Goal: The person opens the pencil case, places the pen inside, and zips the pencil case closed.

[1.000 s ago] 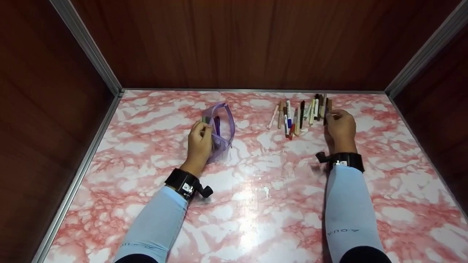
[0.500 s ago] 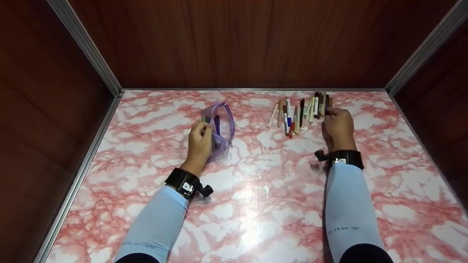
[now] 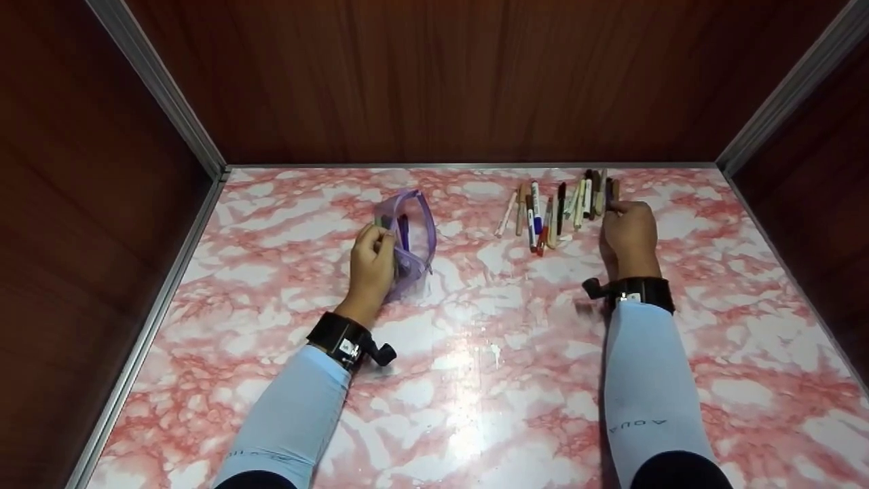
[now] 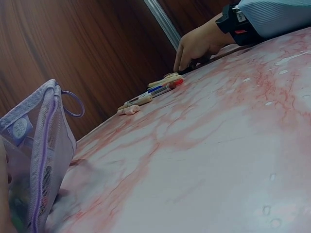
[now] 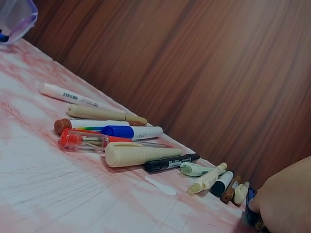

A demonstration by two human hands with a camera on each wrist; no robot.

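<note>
My left hand (image 3: 370, 268) grips the near-left edge of a lilac mesh pencil case (image 3: 430, 234), which stands with its zipped mouth spread apart. Inside it a dark purple pen (image 3: 404, 232) shows, along with something green. A zip and a loop pull are visible on the case in the left wrist view. At the far right, my right hand (image 3: 630, 231) pinches a dark pen (image 5: 250, 206) at the end of a row of pens. The hand covers part of that pen. Beside it lie a brown pen (image 5: 230, 189) and a cream pen (image 5: 241, 193).
Several pens and markers lie side by side near the back wall, among them a blue-capped marker (image 3: 537, 207), a red-capped pen (image 3: 542, 241) and a thick cream marker (image 5: 141, 154). A small white sliver (image 5: 161, 186) lies before them. Dark wood panels (image 3: 468, 81) enclose the table.
My right hand has shifted slightly away from me, and the dark pen under its fingers has moved up toward the back wall. The left hand and the pencil case stay where they were.
</note>
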